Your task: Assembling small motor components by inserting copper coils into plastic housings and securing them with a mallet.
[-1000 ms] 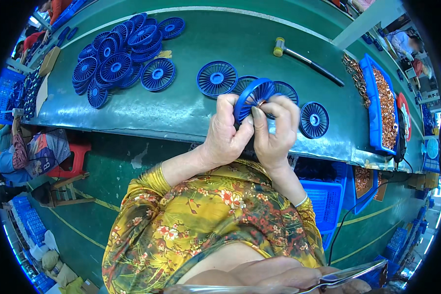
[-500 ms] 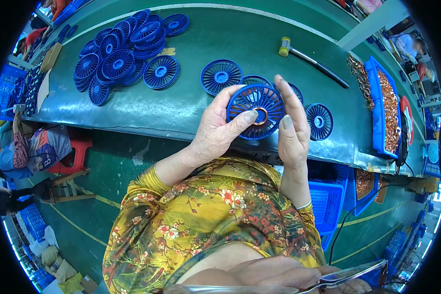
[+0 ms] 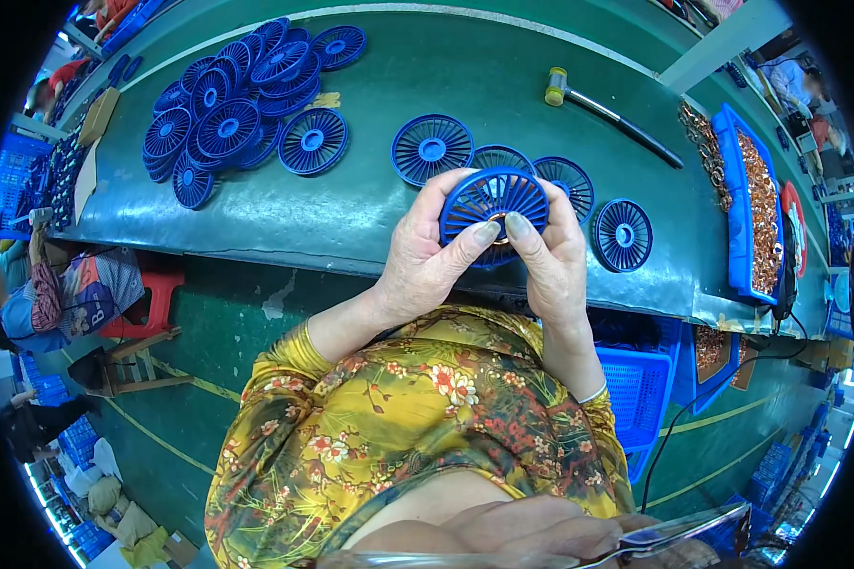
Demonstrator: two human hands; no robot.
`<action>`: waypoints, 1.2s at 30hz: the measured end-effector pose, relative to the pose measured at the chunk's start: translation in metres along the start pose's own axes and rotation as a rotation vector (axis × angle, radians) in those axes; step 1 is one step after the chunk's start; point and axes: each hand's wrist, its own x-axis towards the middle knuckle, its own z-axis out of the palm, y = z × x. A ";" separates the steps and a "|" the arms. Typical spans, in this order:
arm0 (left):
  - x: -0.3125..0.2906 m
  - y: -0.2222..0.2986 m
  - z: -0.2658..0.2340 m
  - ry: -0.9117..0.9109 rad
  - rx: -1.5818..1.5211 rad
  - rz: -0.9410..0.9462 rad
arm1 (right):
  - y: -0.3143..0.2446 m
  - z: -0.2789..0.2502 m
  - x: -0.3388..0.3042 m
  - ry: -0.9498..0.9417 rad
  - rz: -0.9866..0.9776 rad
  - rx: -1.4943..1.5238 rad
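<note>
Between my two hands, near the table's front edge, is a round blue plastic grille [image 3: 493, 192] with radial spokes. My left hand [image 3: 434, 242] grips its left side, thumb on the hub. My right hand [image 3: 552, 251] is closed on its right side, thumb beside the other one. A copper-coloured ring [image 3: 500, 228] shows at the hub, mostly hidden under both thumbs. Just beyond lie more blue grilles: one at the left [image 3: 433, 150], one partly covered [image 3: 501, 159], one behind my right hand [image 3: 567, 185] and one to the right [image 3: 623, 235].
A heap of blue grilles [image 3: 228, 123] lies at the table's left. A mallet [image 3: 617, 119] with a yellow head rests at the back right. On the right stands a blue tray [image 3: 738, 209] of copper-coloured rings, with loose rings [image 3: 702, 152] beside it. A blue crate [image 3: 633, 394] sits below the edge.
My right hand has closed from spread fingers onto the grille's right side, bringing its thumb to the hub. The grille has tipped. My left hand keeps its hold.
</note>
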 end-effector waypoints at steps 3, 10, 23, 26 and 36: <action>-0.004 -0.001 0.000 0.006 0.263 0.137 | -0.002 0.000 -0.001 -0.003 -0.033 -0.071; -0.010 0.000 -0.004 0.012 0.343 0.173 | 0.004 0.001 -0.008 -0.007 -0.052 -0.090; -0.008 -0.011 -0.076 0.460 0.802 0.599 | -0.026 -0.070 0.000 0.053 -0.144 -0.403; -0.017 -0.009 -0.102 0.450 1.069 0.605 | -0.041 -0.111 0.011 0.232 -0.177 -0.464; -0.009 -0.003 -0.097 0.260 1.385 0.503 | -0.081 -0.329 0.060 0.993 -0.052 -1.774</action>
